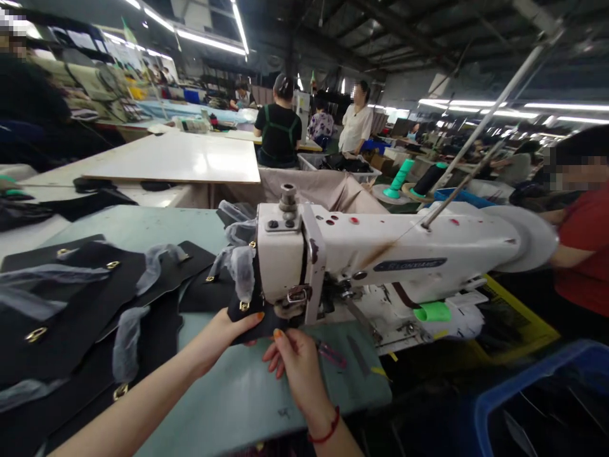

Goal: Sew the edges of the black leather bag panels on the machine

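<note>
A black leather-like piece lies under the head of a white sewing machine. My left hand grips its near left edge, thumb on top and fingers mostly hidden beneath. Gold metal hardware wrapped in clear plastic film sits on the black material beside the machine head. My right hand is at the near edge, its thumb tip close to or touching the piece. Its other fingers are loosely bent and apart, with nothing visible in them. Right of it lie pink-handled snips on the green work surface.
Several black pieces with gold hardware and plastic film spread over the left side. Thread cones stand behind the machine. A blue bin is at the lower right. A person in red is at the right; others work farther back.
</note>
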`<act>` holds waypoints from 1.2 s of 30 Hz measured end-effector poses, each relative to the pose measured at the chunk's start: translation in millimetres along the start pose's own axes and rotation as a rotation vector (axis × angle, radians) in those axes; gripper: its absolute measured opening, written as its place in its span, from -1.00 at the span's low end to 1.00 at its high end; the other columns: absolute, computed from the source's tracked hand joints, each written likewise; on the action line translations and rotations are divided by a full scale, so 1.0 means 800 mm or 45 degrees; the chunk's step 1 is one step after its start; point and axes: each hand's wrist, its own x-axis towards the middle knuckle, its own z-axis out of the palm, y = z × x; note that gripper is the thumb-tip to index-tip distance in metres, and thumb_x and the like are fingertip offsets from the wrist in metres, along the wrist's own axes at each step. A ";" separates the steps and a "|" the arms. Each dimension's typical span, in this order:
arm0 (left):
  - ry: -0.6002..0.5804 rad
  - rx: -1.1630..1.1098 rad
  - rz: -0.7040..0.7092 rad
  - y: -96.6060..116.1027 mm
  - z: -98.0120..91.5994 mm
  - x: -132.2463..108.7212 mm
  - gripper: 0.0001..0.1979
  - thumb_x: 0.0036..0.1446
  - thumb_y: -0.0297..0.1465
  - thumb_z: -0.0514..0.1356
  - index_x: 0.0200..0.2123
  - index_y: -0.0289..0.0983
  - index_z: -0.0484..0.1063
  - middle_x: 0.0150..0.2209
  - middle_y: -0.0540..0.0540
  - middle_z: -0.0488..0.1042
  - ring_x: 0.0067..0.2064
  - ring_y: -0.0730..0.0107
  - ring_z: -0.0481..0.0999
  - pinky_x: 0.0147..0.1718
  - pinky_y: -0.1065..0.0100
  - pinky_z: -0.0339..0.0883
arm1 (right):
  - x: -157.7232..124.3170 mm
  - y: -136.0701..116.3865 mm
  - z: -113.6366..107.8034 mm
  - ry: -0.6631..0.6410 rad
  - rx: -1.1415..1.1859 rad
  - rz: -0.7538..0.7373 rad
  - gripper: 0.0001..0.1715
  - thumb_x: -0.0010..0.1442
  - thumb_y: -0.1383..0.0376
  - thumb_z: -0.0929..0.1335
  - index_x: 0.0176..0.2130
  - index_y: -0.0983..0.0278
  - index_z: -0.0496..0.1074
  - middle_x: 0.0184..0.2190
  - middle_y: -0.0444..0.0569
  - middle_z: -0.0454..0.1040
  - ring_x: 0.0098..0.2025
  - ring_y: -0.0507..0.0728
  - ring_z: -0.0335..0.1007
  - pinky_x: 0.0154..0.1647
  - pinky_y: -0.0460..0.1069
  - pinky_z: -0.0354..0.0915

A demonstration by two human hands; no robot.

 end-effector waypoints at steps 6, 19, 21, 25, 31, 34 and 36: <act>0.045 -0.023 0.003 0.003 0.001 0.000 -0.65 -0.09 -0.18 0.38 -0.34 -0.35 0.59 -0.37 -0.19 0.57 -0.42 0.30 0.45 -0.49 0.36 0.38 | -0.003 0.001 0.008 0.066 0.031 0.014 -0.40 0.21 -0.10 0.30 -0.52 0.36 0.40 -0.58 -0.01 0.48 -0.62 -0.05 0.30 -0.66 -0.20 0.14; 0.083 0.055 0.032 0.003 -0.006 0.008 -0.68 -0.11 -0.18 0.39 -0.40 -0.34 0.59 -0.39 -0.18 0.56 -0.43 0.29 0.45 -0.50 0.36 0.39 | 0.004 0.002 0.016 0.112 0.057 0.048 -0.41 0.22 -0.06 0.28 -0.54 0.35 0.44 -0.57 0.01 0.51 -0.64 -0.04 0.32 -0.65 -0.18 0.15; 0.082 0.061 0.035 0.003 -0.007 0.010 -0.69 -0.11 -0.19 0.39 -0.40 -0.34 0.59 -0.39 -0.18 0.57 -0.44 0.30 0.46 -0.50 0.37 0.39 | 0.005 0.000 0.019 0.125 0.082 0.051 -0.41 0.22 -0.06 0.28 -0.53 0.36 0.44 -0.57 0.02 0.52 -0.63 -0.04 0.33 -0.65 -0.19 0.15; 0.095 0.055 0.083 0.006 -0.007 0.012 -0.71 -0.13 -0.23 0.41 -0.39 -0.34 0.60 -0.40 -0.17 0.56 -0.45 0.31 0.44 -0.52 0.36 0.39 | 0.006 -0.001 0.025 0.159 0.157 0.070 -0.44 0.21 -0.05 0.29 -0.52 0.36 0.44 -0.55 0.03 0.53 -0.64 -0.04 0.33 -0.66 -0.19 0.15; 0.144 -0.032 0.060 0.007 -0.005 0.012 -0.69 -0.21 -0.26 0.44 -0.37 -0.33 0.61 -0.38 -0.18 0.58 -0.45 0.26 0.47 -0.56 0.35 0.37 | 0.008 0.000 0.034 0.199 0.230 0.082 -0.44 0.23 -0.03 0.28 -0.52 0.36 0.45 -0.55 0.03 0.54 -0.64 -0.04 0.33 -0.66 -0.19 0.15; 0.166 -0.045 0.058 0.001 -0.008 0.015 -0.66 -0.21 -0.26 0.44 -0.33 -0.33 0.61 -0.30 -0.20 0.61 -0.35 0.18 0.53 -0.45 0.31 0.43 | 0.009 0.000 0.039 0.237 0.264 0.086 -0.46 0.22 -0.01 0.28 -0.54 0.35 0.44 -0.56 0.02 0.54 -0.64 -0.05 0.33 -0.66 -0.19 0.15; 0.175 -0.041 0.075 -0.004 -0.010 0.017 -0.63 -0.20 -0.24 0.44 -0.30 -0.33 0.61 -0.25 -0.21 0.61 -0.30 0.16 0.55 -0.37 0.29 0.45 | 0.010 0.001 0.043 0.257 0.281 0.088 -0.47 0.22 0.00 0.28 -0.55 0.34 0.42 -0.56 0.01 0.54 -0.65 -0.05 0.33 -0.66 -0.19 0.14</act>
